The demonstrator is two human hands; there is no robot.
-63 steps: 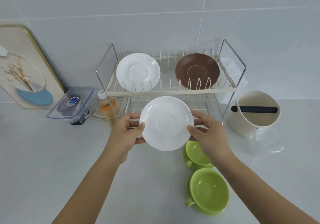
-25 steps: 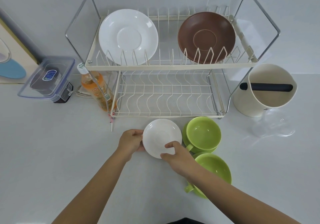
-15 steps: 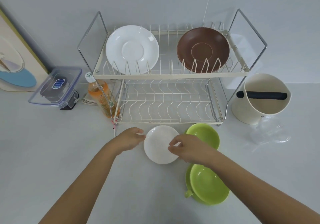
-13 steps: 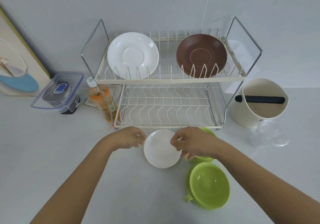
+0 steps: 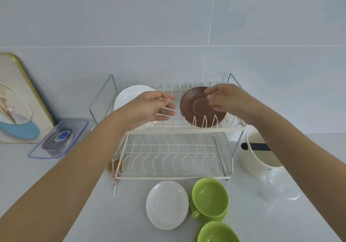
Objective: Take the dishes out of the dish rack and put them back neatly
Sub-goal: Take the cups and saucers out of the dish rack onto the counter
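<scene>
Left hand (image 5: 151, 108) — fingers loosely spread, empty, raised before the dish rack's (image 5: 174, 130) upper tier. Right hand (image 5: 224, 99) — fingers part-curled, empty, at the brown saucer's (image 5: 196, 110) upper right edge.

Two bare forearms — no sleeves; left grip (image 5: 151, 108), right grip (image 5: 224, 99) ungloved — no rings, watch.

A pale grey counter (image 5: 56, 213) carries a two-tier wire dish rack (image 5: 172, 159). Just in front of the rack lie a white saucer (image 5: 167, 205) and two green cups (image 5: 209, 197). Left of the rack sits a clear lidded box (image 5: 59, 138); right of it, a cream tub (image 5: 256, 159).
</scene>
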